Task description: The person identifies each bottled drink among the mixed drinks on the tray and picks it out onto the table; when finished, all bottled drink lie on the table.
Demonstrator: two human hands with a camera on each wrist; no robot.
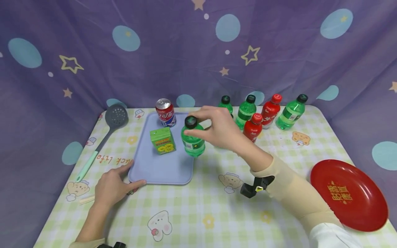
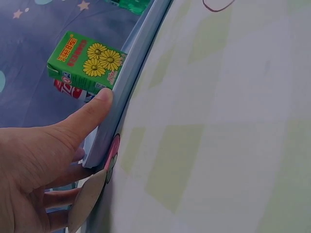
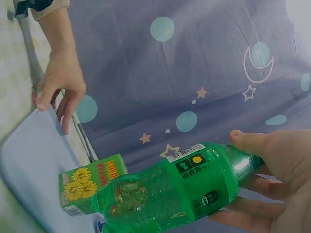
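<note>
My right hand [image 1: 218, 127] grips a green plastic bottle [image 1: 193, 144] with a black cap by its neck, over the right edge of a blue tray [image 1: 149, 168]. The right wrist view shows the thumb and fingers around the neck of this bottle [image 3: 170, 187]. At the tray's near left corner rests my left hand [image 1: 111, 186], thumb on the near rim and fingers along the left side. On the tray stand a green drink carton [image 1: 163, 141] with yellow flowers and, behind it, a red and blue soda can [image 1: 165, 113].
Behind my right arm stand several green bottles [image 1: 291, 113] and two red bottles [image 1: 270, 111], partly overlapping. A red oval plate [image 1: 350, 194] lies at the right. Left of the tray lies a grey skimmer [image 1: 116, 117] with a mint handle. A purple curtain [image 1: 173, 62] hangs behind the table.
</note>
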